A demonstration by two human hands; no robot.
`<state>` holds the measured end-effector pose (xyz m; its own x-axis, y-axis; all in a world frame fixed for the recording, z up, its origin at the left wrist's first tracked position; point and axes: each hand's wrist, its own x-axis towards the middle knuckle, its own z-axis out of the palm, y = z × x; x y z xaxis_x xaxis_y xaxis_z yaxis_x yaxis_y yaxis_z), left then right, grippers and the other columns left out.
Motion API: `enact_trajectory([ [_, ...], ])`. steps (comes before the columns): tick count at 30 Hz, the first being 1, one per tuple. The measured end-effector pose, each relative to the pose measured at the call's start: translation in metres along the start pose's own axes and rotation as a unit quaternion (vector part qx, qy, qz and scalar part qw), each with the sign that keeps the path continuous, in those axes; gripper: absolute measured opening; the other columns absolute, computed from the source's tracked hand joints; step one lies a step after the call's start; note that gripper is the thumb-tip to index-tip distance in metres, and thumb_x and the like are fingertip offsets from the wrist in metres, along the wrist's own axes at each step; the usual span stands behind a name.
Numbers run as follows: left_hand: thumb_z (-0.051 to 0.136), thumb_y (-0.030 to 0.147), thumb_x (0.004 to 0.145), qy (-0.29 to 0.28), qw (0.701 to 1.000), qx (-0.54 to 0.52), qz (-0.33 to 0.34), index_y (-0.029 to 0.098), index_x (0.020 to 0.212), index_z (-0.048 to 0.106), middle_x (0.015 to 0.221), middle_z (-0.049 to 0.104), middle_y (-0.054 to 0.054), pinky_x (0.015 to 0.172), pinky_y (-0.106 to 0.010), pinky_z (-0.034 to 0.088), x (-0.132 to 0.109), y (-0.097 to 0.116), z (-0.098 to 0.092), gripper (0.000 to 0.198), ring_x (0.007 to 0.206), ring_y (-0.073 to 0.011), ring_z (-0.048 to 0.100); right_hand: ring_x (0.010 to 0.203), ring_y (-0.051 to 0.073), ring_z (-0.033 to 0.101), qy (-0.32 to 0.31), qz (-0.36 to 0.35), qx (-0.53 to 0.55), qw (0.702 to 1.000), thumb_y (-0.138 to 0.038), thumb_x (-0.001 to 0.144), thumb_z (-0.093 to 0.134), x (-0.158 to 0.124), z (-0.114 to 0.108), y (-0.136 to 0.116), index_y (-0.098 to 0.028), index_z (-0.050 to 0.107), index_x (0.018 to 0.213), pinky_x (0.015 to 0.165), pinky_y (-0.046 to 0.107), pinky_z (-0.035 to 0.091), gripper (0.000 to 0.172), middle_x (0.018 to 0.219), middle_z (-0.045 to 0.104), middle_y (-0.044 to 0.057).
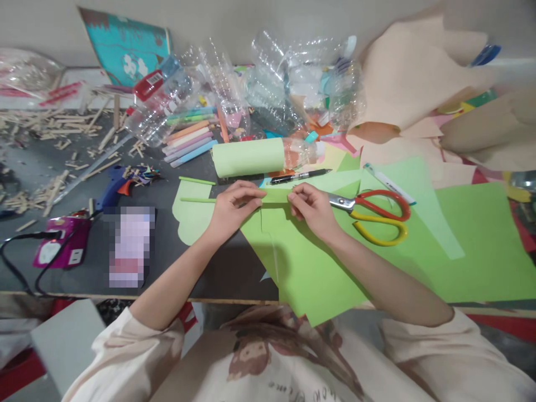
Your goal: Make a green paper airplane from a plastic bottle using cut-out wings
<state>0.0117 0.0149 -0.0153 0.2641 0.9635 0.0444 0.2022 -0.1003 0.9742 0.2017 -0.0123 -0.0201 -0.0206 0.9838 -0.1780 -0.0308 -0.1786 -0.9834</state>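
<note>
Item: green sheet (301,262), lying on the table (226,268) right in front of me, its near corner hanging over the table's front edge.
- Top edge (276,195): turned over into a narrow band between my two hands. The band looks begun but not pressed flat along its length; the rest of the sheet is unfolded, with a notch already cut in its left side.
- Left hand (232,206): grip closed, fingertips pinching the left end of the band.
- Right hand (312,207): grip closed, pinching the right end.
- Scissors (377,215): red and yellow handles, laid down on the sheet just beside my right hand.
- Pen (299,176): black, just beyond the band.
- Bottle (251,157): on its side behind the pen, already wrapped in pale green paper.
- Pale green offcut (190,215): flat on the table, left of my left hand.
- Glue gun (115,187): blue, further left.
- Clear plastic bottles (285,84): heaped at the back.
</note>
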Motion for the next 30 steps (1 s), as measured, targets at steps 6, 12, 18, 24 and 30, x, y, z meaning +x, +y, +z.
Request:
enact_trajectory([
  [6, 0.073, 0.033, 0.070, -0.011, 0.999, -0.027, -0.018, 0.018, 0.089, 0.072, 0.105, 0.061, -0.006, 0.074, -0.026, 0.053, -0.001, -0.001, 0.003, 0.024, 0.076, -0.0109, 0.060, 0.039, 0.007, 0.041, 0.004, 0.010, 0.018, 1.000, -0.053, 0.072, 0.067, 0.002, -0.001, 0.000, -0.022, 0.049, 0.067, 0.040, 0.021, 0.032, 0.036, 0.046, 0.051, -0.008],
  [12, 0.069, 0.038, 0.073, 0.012, 0.998, -0.059, -0.028, 0.020, 0.088, 0.067, 0.090, 0.065, -0.003, 0.066, -0.026, 0.051, -0.002, 0.005, -0.003, 0.023, 0.066, -0.0113, 0.060, 0.041, 0.008, 0.038, -0.077, 0.003, -0.070, 0.995, -0.042, 0.077, 0.061, 0.010, -0.015, -0.004, -0.022, 0.047, 0.066, 0.044, 0.023, 0.030, 0.026, 0.046, 0.045, -0.009],
  [18, 0.051, 0.028, 0.087, -0.084, 0.979, 0.152, 0.106, 0.019, 0.081, 0.068, 0.081, 0.070, -0.005, 0.072, -0.026, 0.049, -0.008, 0.005, 0.004, 0.020, 0.077, -0.0155, 0.064, 0.048, 0.010, 0.041, -0.262, -0.007, -0.395, 0.881, -0.017, 0.079, 0.051, 0.009, -0.032, -0.021, -0.020, 0.048, 0.062, 0.050, 0.024, 0.027, 0.017, 0.053, 0.048, -0.006],
  [24, 0.042, 0.015, 0.090, -0.214, 0.867, 0.365, 0.263, 0.018, 0.093, 0.066, 0.088, 0.071, -0.008, 0.076, -0.030, 0.053, -0.033, 0.000, 0.026, 0.024, 0.083, -0.0177, 0.067, 0.054, 0.013, 0.044, -0.294, -0.062, -0.544, 0.783, -0.020, 0.089, 0.047, 0.012, -0.024, -0.033, -0.020, 0.058, 0.075, 0.053, 0.026, 0.025, 0.018, 0.062, 0.055, -0.001],
  [30, 0.039, 0.012, 0.090, -0.249, 0.827, 0.398, 0.309, 0.010, 0.116, 0.054, 0.116, 0.066, -0.018, 0.090, -0.037, 0.055, -0.062, -0.005, 0.027, 0.030, 0.110, -0.0236, 0.063, 0.064, 0.020, 0.058, -0.309, -0.090, -0.660, 0.679, -0.019, 0.090, 0.046, 0.026, -0.010, -0.042, -0.020, 0.066, 0.089, 0.052, 0.028, 0.024, 0.021, 0.074, 0.069, 0.008],
])
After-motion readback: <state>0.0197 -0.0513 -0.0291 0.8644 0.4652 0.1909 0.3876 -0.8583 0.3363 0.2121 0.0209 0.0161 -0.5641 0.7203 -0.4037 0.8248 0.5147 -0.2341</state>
